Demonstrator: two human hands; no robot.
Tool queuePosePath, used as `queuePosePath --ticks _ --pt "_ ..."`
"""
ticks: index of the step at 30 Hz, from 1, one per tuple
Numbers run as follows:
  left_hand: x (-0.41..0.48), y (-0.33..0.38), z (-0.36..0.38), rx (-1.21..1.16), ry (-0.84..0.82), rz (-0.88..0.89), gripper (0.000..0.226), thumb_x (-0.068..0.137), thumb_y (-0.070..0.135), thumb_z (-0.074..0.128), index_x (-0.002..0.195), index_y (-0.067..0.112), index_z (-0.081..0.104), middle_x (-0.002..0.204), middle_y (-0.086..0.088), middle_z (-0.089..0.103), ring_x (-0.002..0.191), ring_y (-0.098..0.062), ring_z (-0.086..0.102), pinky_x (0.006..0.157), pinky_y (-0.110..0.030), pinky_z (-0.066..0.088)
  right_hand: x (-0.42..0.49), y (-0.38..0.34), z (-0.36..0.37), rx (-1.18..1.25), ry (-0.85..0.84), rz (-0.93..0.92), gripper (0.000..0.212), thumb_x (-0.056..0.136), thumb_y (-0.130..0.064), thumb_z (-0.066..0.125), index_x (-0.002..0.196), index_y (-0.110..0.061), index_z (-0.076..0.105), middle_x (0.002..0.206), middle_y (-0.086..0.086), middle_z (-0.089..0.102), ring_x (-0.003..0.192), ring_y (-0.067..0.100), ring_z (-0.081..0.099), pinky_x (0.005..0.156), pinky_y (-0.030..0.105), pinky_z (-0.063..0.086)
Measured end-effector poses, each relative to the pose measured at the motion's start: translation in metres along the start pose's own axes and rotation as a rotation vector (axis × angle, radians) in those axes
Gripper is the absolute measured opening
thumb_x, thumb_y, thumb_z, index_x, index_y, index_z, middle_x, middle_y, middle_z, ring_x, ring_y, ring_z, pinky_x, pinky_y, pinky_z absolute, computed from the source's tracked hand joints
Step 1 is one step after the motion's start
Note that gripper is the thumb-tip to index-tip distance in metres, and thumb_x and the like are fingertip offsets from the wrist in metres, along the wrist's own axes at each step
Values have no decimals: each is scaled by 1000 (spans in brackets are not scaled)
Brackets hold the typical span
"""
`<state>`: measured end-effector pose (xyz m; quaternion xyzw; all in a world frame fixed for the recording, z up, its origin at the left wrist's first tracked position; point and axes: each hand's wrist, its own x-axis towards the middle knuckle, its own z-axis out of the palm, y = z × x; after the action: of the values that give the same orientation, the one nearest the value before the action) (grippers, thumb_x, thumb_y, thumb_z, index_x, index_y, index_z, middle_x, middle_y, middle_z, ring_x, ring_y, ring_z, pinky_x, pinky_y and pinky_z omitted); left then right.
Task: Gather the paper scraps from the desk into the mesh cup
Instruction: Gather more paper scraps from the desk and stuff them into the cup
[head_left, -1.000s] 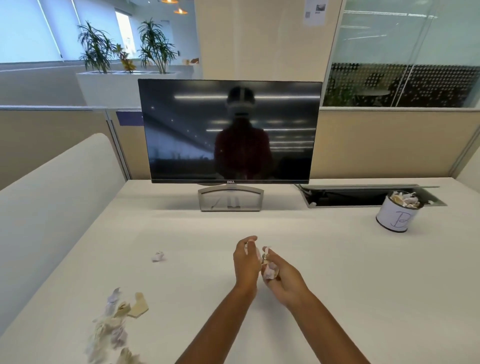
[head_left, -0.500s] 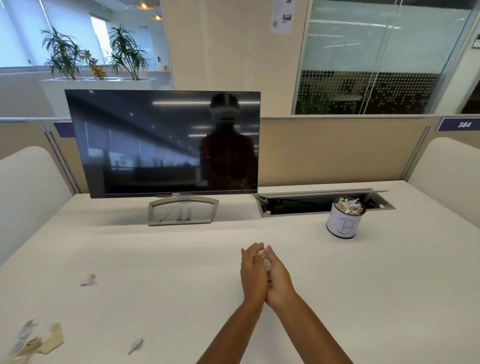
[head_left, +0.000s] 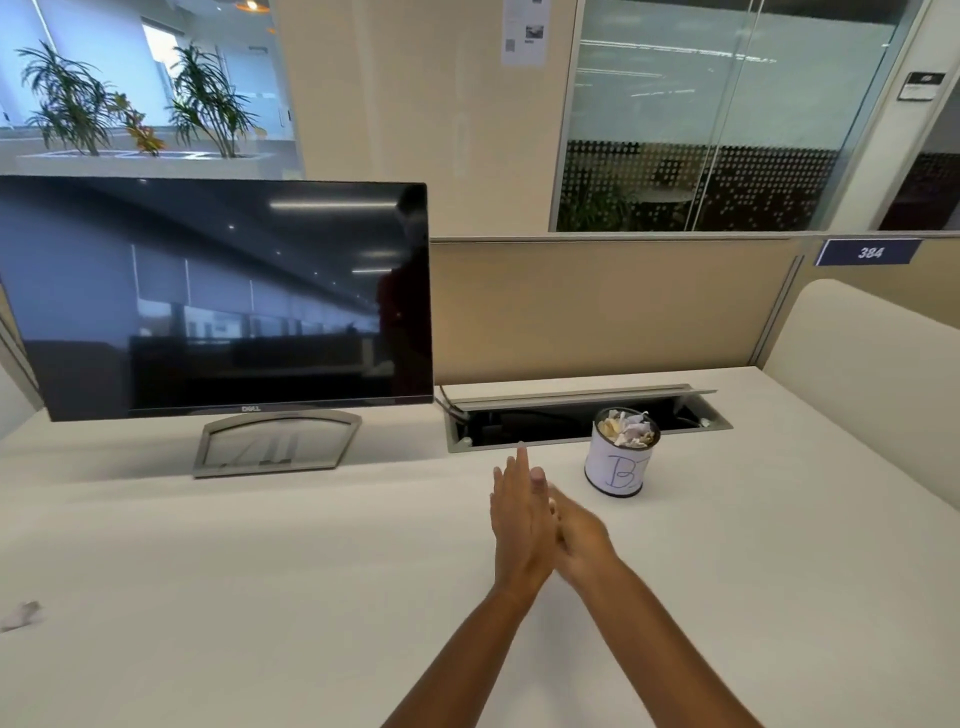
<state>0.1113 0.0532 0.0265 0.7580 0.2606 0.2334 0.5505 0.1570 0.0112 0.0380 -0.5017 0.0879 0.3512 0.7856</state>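
White desk (head_left: 311, 597): your left hand (head_left: 519, 519), fingers straight, lies flat against your right hand (head_left: 584, 540), whose grip cannot be determined. Cup (head_left: 615, 467) of paper scraps (head_left: 628, 431) stands near, beyond them.

Left hand (head_left: 519, 525) upright, fingers straight, palm pressed against right hand (head_left: 584, 538), forearms converging

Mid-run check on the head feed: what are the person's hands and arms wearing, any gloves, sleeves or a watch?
Nothing worn shows. The left hand and right hand are bare, with no gloves or rings visible. The left forearm and right forearm are bare down to the frame's bottom edge: no sleeves, watch or wristband in view.
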Motion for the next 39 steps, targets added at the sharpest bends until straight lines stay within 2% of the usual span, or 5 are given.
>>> queuePosePath --ticks 3,14,24,29,39 --pt "5 7 17 2 4 -5 54 97 44 21 148 26 17 158 3 19 147 -14 11 123 -37 10 29 -46 -13 -56 126 -180 14 90 -8 57 76 -5 58 61 6 51 48 9 49 45 13 44" --pt "51 -2 65 577 -239 135 59 100 30 36 150 18 6 160 -1 4 149 -17 2 121 -32 4 108 -122 -37 -967 350 -875 23 94 -14 48 102 4 60 112 22 58 102 31 54 78 24 35" --pt "78 -8 90 782 -340 248 60 100 34 32 149 22 0 160 -2 -3 149 -20 -4 121 -36 -5 123 -113 -56 -1591 133 -888 42 94 -29 27 108 -4 58 117 15 58 111 29 54 94 36 40" --pt "82 -11 90 843 -293 341 58 100 32 34 150 21 6 160 -3 4 149 -21 1 121 -36 -2 116 -116 -66 -1828 -27 -686 44 100 -24 26 143 -14 25 157 10 14 147 24 4 119 45 -2" --pt "81 5 86 936 -248 398 62 98 34 39 150 15 10 160 -3 11 148 -23 8 122 -34 8 108 -130 -66 -1724 -162 -503 38 93 -1 37 131 0 46 141 19 45 132 30 39 110 34 30"
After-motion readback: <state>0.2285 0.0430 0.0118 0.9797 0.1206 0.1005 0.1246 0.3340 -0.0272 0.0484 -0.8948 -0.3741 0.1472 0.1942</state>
